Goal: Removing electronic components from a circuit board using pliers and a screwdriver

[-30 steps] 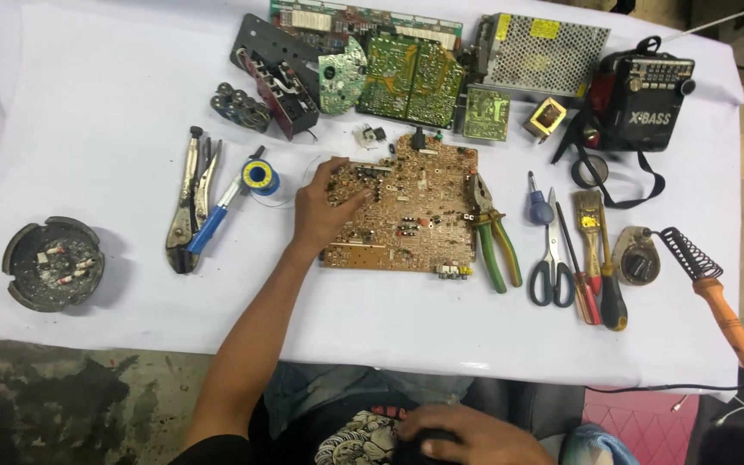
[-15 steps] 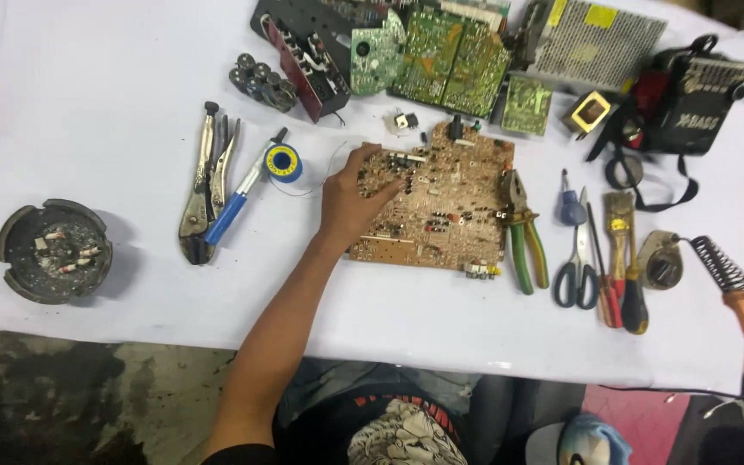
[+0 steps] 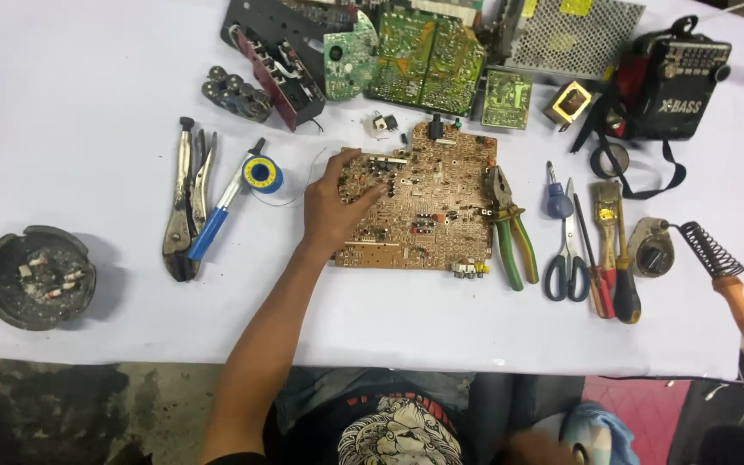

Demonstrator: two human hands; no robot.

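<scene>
1. One left hand (image 3: pixel 333 207) is lying on the left edge of a single brown circuit board (image 3: pixel 424 202), fingers loosely spread and pressing flat on its top, pinching nothing.
2. The brown circuit board is sitting flat near the middle of the white-covered table (image 3: pixel 88 112), just right of the hand.
3. The right hand (image 3: pixel 537 448) is showing only as a blur at the bottom edge, below the table; whether its fingers are spread or closed cannot be told.
4. One pair of green-handled pliers (image 3: pixel 510 228) is lying against the board's right edge.
5. To the right, one small blue screwdriver (image 3: pixel 557 196), one pair of scissors (image 3: pixel 568 250), one brush (image 3: pixel 606 207) and two screwdrivers (image 3: pixel 613 280) are lying side by side.
6. One soldering iron (image 3: pixel 729 288) with an orange handle is resting near the right edge.
7. Left of the hand, one solder spool (image 3: pixel 262 174), one blue-handled tool (image 3: pixel 217 213) and one pair of locking pliers (image 3: pixel 184 202) are lying.
8. One dark ashtray (image 3: pixel 38 277) is sitting far left.
9. About four green circuit boards (image 3: pixel 424 56) are crowding the far edge, beside one metal mesh box (image 3: pixel 570 36) and one black radio (image 3: pixel 678 77).
</scene>
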